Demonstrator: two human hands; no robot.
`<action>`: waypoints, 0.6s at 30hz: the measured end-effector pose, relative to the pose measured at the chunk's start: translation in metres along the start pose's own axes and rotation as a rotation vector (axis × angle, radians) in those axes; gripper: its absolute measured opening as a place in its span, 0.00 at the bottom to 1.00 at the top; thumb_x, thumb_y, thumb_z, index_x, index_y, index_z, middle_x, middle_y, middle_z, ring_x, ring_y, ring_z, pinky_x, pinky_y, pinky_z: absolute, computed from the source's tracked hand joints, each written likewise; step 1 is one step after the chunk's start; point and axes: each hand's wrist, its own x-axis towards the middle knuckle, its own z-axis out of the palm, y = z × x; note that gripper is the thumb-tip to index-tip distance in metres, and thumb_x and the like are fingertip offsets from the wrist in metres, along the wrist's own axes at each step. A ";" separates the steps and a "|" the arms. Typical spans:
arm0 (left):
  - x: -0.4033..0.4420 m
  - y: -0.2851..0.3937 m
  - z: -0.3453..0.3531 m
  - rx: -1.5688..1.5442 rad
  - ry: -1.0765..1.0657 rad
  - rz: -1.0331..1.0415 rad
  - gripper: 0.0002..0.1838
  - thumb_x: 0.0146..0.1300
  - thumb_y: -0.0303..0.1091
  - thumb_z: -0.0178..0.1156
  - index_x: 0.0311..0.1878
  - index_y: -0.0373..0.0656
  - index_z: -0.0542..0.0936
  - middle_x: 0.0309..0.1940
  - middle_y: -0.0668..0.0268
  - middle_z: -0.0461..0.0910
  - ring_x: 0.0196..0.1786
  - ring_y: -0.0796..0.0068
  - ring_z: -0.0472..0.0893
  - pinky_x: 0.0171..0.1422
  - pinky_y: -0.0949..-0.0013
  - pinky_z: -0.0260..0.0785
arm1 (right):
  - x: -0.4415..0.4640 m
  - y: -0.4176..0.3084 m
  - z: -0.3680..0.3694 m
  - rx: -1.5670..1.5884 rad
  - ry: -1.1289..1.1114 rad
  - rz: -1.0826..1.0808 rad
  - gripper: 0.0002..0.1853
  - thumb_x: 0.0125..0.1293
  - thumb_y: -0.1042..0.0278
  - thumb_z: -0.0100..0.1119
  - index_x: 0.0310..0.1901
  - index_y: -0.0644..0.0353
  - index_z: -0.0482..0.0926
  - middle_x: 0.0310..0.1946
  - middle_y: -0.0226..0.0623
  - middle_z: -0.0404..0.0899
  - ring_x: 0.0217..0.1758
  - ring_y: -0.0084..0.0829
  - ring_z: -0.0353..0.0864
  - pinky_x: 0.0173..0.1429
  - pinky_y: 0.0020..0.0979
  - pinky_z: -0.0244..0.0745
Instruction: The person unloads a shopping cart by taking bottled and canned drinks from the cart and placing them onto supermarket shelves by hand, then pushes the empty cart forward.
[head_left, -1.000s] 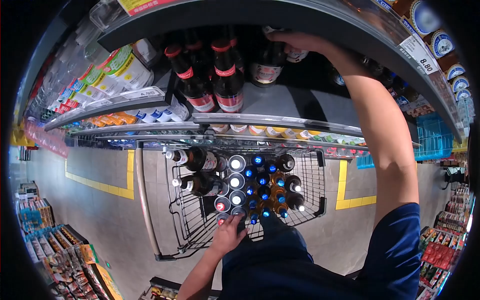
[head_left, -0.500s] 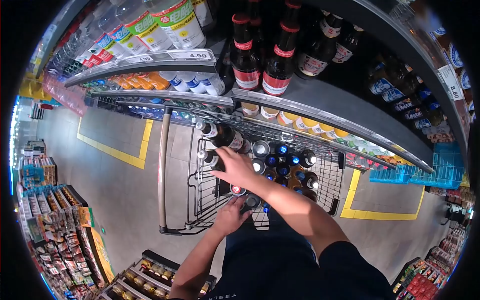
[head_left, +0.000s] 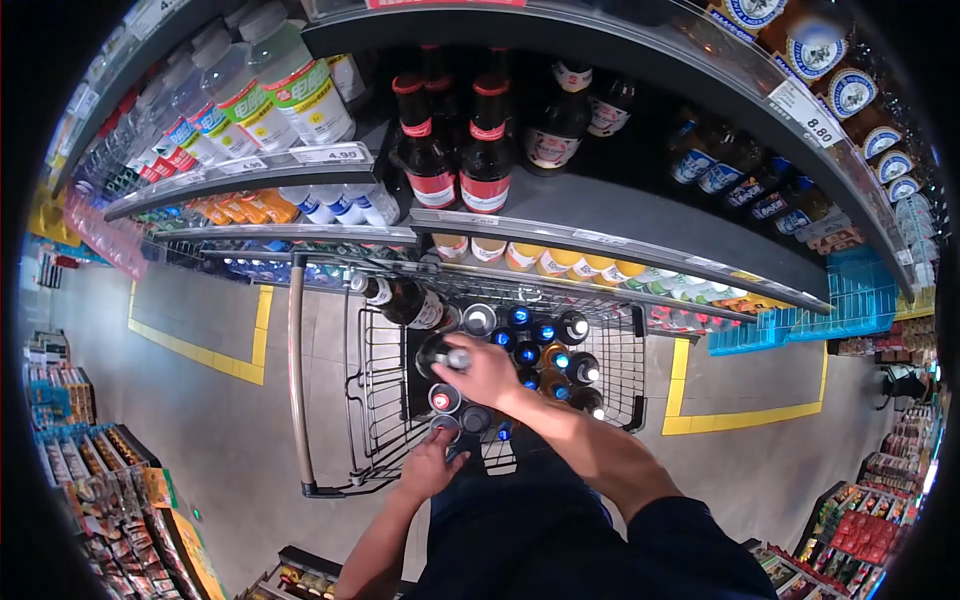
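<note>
My right hand (head_left: 487,374) is wrapped round the neck of a dark bottle (head_left: 436,352), upright at the left part of the cart (head_left: 345,335). At the cart's near side, my left hand (head_left: 430,466) has its fingers closed on the rim of a grey can (head_left: 443,430). A can with a red mark (head_left: 441,400) stands just beyond it. Farther back a dark bottle with a pale label (head_left: 408,302) lies tilted. Right of my right hand stand several blue-capped bottles (head_left: 526,352) and some dark bottles with white caps (head_left: 583,369).
A shelf (head_left: 620,205) runs across beyond the cart, bearing red-labelled bottles (head_left: 485,150) and clear drink bottles (head_left: 300,90). Blue baskets (head_left: 860,290) sit at the right. The cart's handle (head_left: 297,380) is on the left. Product racks (head_left: 90,500) stand at the lower left.
My right hand came down from a bottle on the shelf to the cart, reached a bottle lying there, and now holds one upright. My left hand stays at the near cans.
</note>
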 end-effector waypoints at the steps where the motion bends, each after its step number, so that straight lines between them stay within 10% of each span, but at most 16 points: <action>1: 0.004 0.001 0.002 -0.004 0.037 0.029 0.27 0.63 0.44 0.67 0.62 0.42 0.74 0.53 0.51 0.81 0.54 0.49 0.82 0.58 0.55 0.76 | -0.011 0.002 -0.021 0.007 0.058 0.013 0.21 0.60 0.57 0.72 0.47 0.64 0.82 0.34 0.48 0.86 0.35 0.39 0.89 0.40 0.35 0.83; 9: 0.053 0.059 -0.028 -0.038 0.119 0.143 0.25 0.64 0.41 0.67 0.61 0.42 0.75 0.49 0.55 0.82 0.51 0.55 0.84 0.55 0.56 0.77 | -0.031 -0.060 -0.255 0.441 0.496 0.482 0.12 0.66 0.66 0.63 0.47 0.65 0.81 0.30 0.32 0.84 0.19 0.20 0.76 0.15 0.23 0.66; 18: 0.051 0.087 -0.011 0.097 0.040 0.229 0.28 0.64 0.45 0.66 0.65 0.46 0.74 0.51 0.54 0.81 0.49 0.50 0.84 0.50 0.52 0.78 | 0.015 -0.060 -0.337 0.329 0.795 -0.050 0.14 0.68 0.73 0.59 0.54 0.66 0.80 0.31 0.34 0.80 0.18 0.19 0.74 0.19 0.22 0.71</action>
